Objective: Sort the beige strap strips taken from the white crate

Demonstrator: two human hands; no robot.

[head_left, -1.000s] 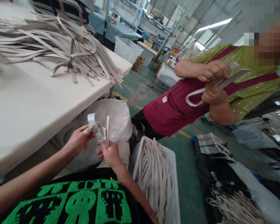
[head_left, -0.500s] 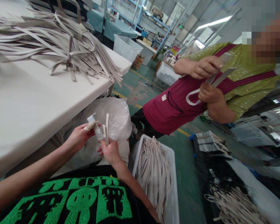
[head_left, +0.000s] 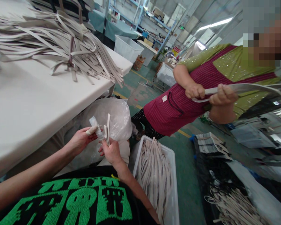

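The left hand [head_left: 81, 140] is pinching a clear plastic strip [head_left: 93, 120] in its fingertips, while the right hand [head_left: 111, 152] is gripping a few pale straps [head_left: 108, 122] that are pointing toward twelve o'clock, just beside the plastic. At four o'clock from the hands, a white bin [head_left: 174, 162] is holding longer straps [head_left: 154, 172]; at eleven, a strap heap [head_left: 67, 47] is lying on the table [head_left: 32, 103]; at two, I'm watching a co-worker [head_left: 168, 109] handling a looped strap [head_left: 245, 88]
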